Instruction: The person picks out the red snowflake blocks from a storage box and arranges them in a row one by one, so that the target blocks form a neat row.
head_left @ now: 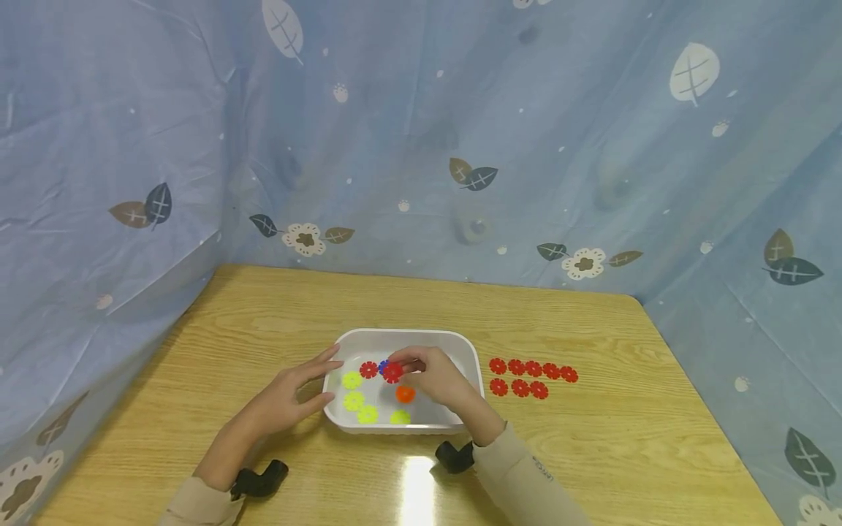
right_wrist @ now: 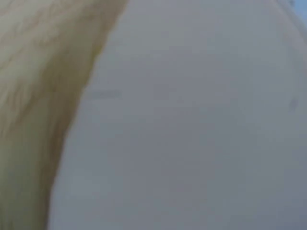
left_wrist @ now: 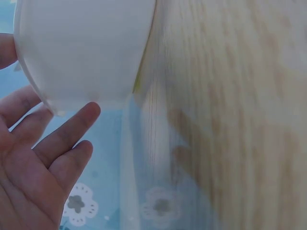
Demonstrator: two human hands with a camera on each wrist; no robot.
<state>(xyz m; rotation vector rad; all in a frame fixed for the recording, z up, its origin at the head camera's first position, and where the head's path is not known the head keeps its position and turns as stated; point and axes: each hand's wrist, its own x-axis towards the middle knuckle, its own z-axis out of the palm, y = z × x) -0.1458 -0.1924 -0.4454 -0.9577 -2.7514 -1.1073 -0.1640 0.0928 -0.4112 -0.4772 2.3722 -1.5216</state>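
Observation:
A white plastic tray (head_left: 473, 365) sits on the wooden table. My left hand (head_left: 284, 398) rests at its left rim with fingers spread and fairly straight; in the left wrist view the fingertips lie along the tray's outer wall (left_wrist: 91, 52). Over the inside of the tray, my right hand (head_left: 430, 374) pinches a red notched plastic disc (head_left: 392, 372) between thumb and fingers. Below and behind it are a blue disc (head_left: 383, 367) and another red disc (head_left: 368, 370). Several yellow discs (head_left: 353, 400) and an orange disc (head_left: 405, 394) lie in the tray.
Right of the tray, several red discs (head_left: 533, 369) lie on the table (head_left: 592, 438) in two rows. A blue curtain with leaf and flower prints (head_left: 395, 146) hangs behind and beside the table. Black wrist mounts (head_left: 259, 480) sit at both wrists.

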